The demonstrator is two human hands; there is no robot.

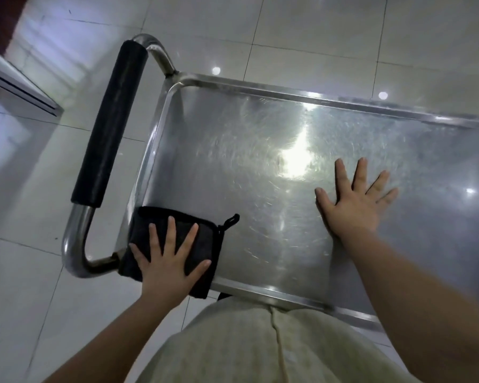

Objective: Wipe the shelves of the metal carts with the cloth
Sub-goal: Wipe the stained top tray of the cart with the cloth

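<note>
The left hand (168, 261) presses flat, fingers spread, on the dark cloth (174, 244) at the near left corner of the cart shelf (233, 161). The right hand (354, 200) lies flat and empty on the bare metal, beyond the black-padded handle (108, 125).

The top shelf (233, 161) runs off the right edge — its far end unseen. The left hand (169, 262) covers much of the cloth (145, 221); a pale shirt (246, 344) hides part of the near rim (260, 291).
</note>
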